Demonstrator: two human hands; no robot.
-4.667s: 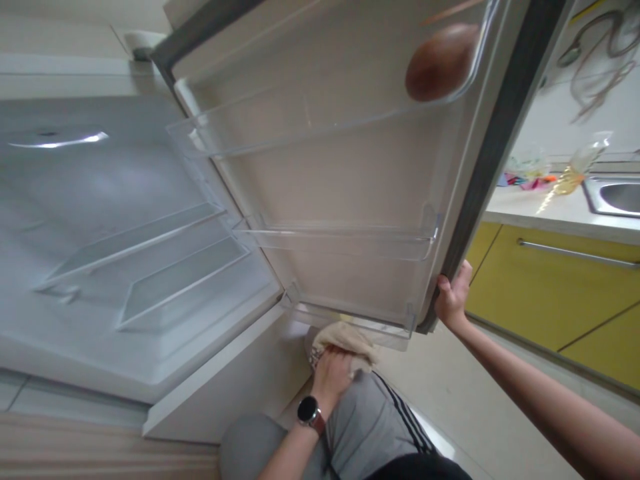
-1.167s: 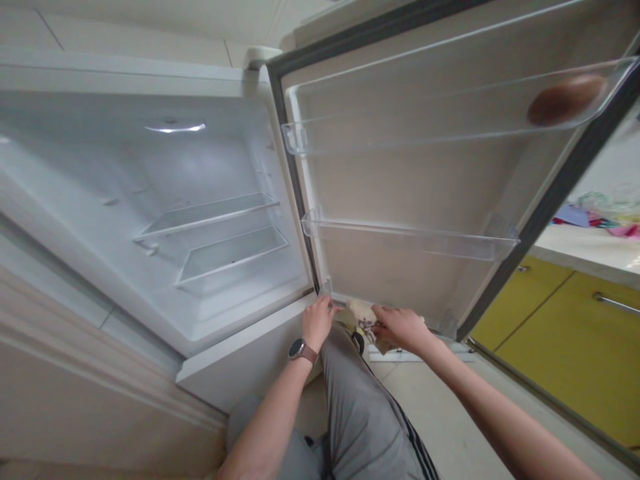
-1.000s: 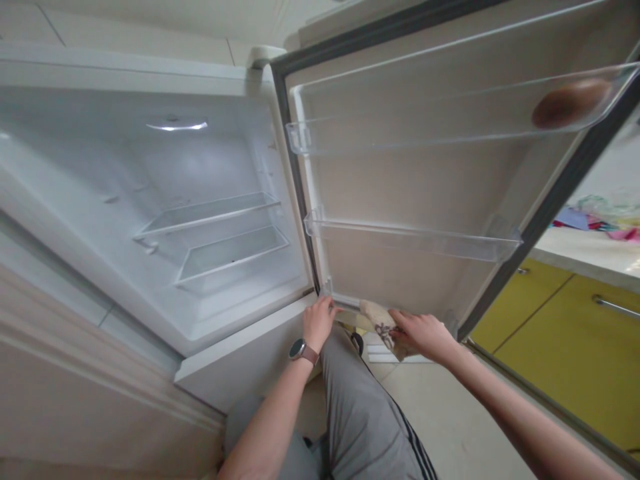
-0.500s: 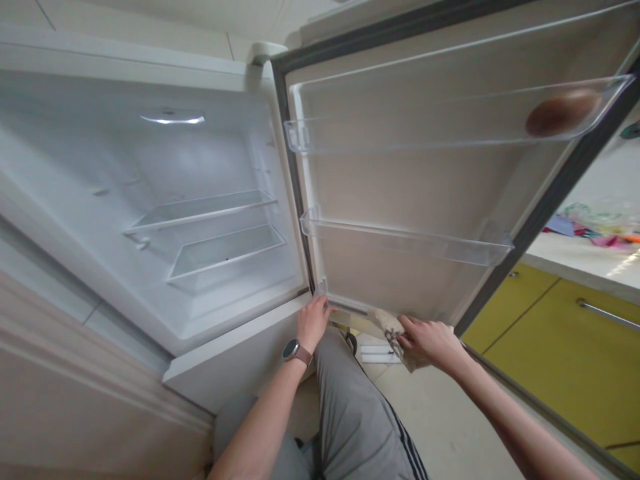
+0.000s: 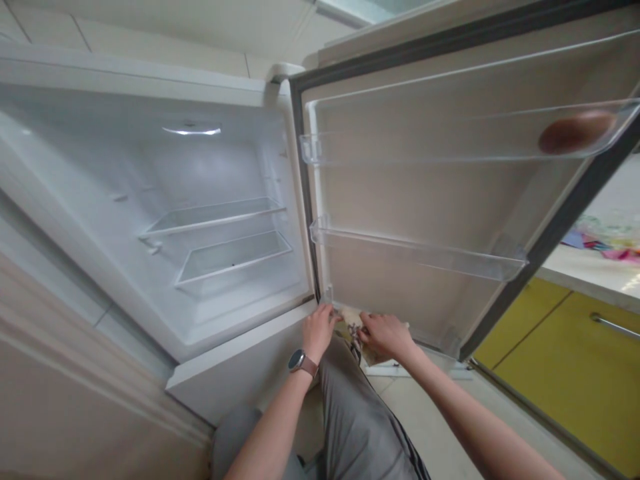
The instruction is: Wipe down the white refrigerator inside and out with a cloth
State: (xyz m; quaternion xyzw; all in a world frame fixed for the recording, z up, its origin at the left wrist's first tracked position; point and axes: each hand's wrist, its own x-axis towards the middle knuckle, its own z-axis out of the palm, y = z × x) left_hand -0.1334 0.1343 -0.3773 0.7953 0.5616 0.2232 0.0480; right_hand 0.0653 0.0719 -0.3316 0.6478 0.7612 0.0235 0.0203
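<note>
A fridge door (image 5: 425, 207) stands wide open on the right, with clear door bins on its inner side. My right hand (image 5: 387, 335) is closed around a pale, dark-patterned cloth (image 5: 353, 321) and presses it along the door's bottom edge, near the hinge corner. My left hand (image 5: 319, 330), with a watch (image 5: 302, 362) on its wrist, has its fingers curled at that same lower corner, just left of the cloth. Its fingertips are partly hidden against the door edge. The lit fridge compartment (image 5: 200, 167) to the left holds two glass shelves (image 5: 235, 260).
A brownish round item (image 5: 577, 132) lies in the upper door bin (image 5: 425, 150). Yellow cabinets (image 5: 565, 373) under a countertop (image 5: 590, 270) stand beyond the door on the right. The lower fridge front (image 5: 235, 370) is close to my knees.
My right hand has slid left with the cloth along the door's bottom edge, close to my left hand. The left hand stays at the corner. The view has shifted slightly.
</note>
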